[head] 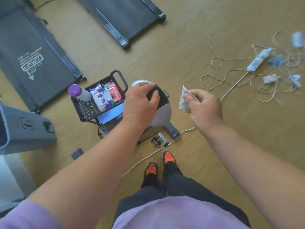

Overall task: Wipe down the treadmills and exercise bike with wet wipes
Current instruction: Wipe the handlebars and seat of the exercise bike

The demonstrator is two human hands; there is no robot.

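Grey exercise bike [162,115], small, stands on the floor [214,146] before the person's shoes. Left hand [140,103] rests on its dark top, fingers curled over it. Right hand [203,106] pinches a crumpled wet wipe [183,100] just beside. Two treadmills [33,60] lie beyond.

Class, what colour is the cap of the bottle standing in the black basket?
Purple; the bottle cap shows clearly in the head view.

Treadmills: 2 [33,52] [125,17]. Mini exercise bike [162,113]: 1. Basket [85,111]: 1. Wipe packs inside: 2 [100,98] [113,93]. Purple-capped bottle [79,92]: 1. Grey bin [24,129]: 1. Hands: 2 [140,103] [203,108]. Wipe [184,100] held: 1.
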